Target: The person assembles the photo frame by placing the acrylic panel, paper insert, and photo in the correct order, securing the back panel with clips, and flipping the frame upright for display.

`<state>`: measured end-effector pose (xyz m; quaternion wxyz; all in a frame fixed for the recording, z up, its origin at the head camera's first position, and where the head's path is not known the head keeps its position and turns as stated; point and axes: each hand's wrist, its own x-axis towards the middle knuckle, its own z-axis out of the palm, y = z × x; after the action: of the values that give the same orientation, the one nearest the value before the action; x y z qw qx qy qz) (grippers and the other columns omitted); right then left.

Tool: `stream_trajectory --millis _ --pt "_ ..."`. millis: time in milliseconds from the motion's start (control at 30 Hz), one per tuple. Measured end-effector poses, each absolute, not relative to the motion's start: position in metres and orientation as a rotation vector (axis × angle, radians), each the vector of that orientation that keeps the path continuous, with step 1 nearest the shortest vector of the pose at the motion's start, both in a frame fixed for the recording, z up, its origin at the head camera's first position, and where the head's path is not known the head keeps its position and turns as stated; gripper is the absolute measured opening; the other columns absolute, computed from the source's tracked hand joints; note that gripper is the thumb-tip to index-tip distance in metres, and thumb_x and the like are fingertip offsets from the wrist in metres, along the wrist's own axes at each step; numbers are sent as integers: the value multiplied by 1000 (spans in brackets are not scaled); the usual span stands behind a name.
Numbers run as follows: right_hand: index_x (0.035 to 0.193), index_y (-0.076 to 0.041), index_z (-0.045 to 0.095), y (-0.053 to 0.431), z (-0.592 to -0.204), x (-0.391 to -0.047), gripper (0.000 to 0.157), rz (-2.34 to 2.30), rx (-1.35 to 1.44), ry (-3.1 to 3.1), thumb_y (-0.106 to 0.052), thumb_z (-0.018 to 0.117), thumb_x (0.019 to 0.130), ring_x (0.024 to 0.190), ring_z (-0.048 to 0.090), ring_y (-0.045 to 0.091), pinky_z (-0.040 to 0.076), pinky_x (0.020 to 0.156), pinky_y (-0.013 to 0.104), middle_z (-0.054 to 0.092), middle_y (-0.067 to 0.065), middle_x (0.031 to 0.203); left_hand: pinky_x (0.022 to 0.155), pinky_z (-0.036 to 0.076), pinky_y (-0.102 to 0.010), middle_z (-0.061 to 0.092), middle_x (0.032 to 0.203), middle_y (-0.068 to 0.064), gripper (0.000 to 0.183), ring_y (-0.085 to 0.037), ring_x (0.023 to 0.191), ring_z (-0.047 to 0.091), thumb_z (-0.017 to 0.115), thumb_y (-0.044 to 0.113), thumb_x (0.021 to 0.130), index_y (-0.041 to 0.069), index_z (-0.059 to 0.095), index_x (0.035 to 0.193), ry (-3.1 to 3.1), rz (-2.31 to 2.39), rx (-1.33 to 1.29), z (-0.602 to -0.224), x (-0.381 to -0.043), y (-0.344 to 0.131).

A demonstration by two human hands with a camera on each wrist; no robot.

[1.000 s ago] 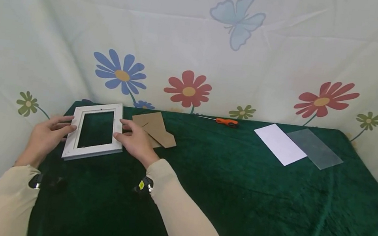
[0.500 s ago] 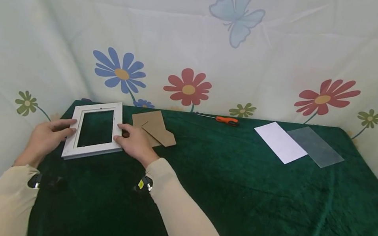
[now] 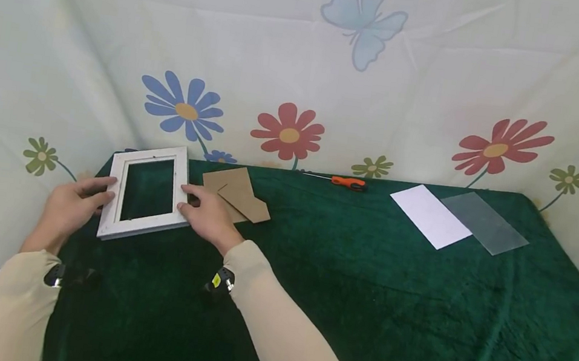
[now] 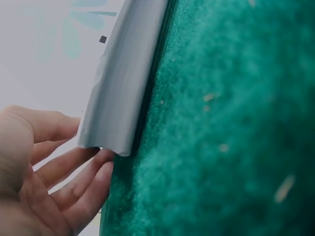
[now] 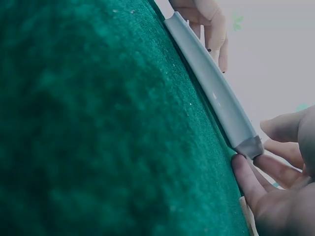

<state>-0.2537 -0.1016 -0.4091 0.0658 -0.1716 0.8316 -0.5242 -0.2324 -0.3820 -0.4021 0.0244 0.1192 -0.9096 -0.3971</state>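
Note:
A white picture frame [image 3: 143, 220], its opening showing the green cloth, lies at the far left of the table in the head view. My left hand [image 3: 68, 205] pinches its left side, thumb on the upper face. On the right side, my right hand [image 3: 209, 216] grips the frame in the same way. The left wrist view shows the frame's grooved edge [image 4: 118, 83] close over the cloth, with several fingers of the left hand [image 4: 54, 177] under its corner. In the right wrist view, fingers of the right hand [image 5: 280, 172] reach beneath the near corner.
Brown backboard pieces [image 3: 236, 189] lie just right of the frame. An orange-handled screwdriver [image 3: 348, 183] rests at the back edge. Farther right, a white sheet [image 3: 430, 217] partly overlaps a clear sheet [image 3: 487, 223]. A flowered curtain [image 3: 263, 49] hangs behind the green-covered table [image 3: 360, 312].
Over the last half second the frame has shifted slightly toward the back, its far edge rising in view, with both hands still holding its sides. The other things stay in place.

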Motion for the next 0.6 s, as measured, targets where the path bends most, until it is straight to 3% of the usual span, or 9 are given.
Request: stream_trajectory --millis 67,133,433,600 --pt "149 -18 63 -102 -409 -254 43 -1624 -491 2490 -21 69 106 110 64 12 56 86 23 61 1 144 83 59 -26 40 159 -31 57 -46 130 50 56 37 111 7 49 159 -2796 -1235 371 -402 -232 -382" --pt "147 -18 65 -102 -410 -254 41 -1664 -475 2475 -20 69 106 109 65 11 57 85 23 61 1 142 71 53 -12 39 160 -30 57 -47 133 48 57 37 110 7 49 158 -2781 -1257 369 -402 -233 -383" --pt "145 -22 67 -98 -412 -255 45 -1821 -392 2368 -20 76 102 92 66 6 57 81 25 60 2 141 74 51 -8 34 164 -27 71 -42 137 43 62 51 105 6 48 159 -2735 -1406 285 -406 -235 -396" --pt "148 -21 65 -95 -405 -258 50 -1885 -408 2309 -15 77 100 87 66 6 57 79 24 57 5 146 76 52 -10 42 163 -25 74 -21 125 52 67 54 101 12 50 160 -2698 -1473 303 -402 -237 -397"
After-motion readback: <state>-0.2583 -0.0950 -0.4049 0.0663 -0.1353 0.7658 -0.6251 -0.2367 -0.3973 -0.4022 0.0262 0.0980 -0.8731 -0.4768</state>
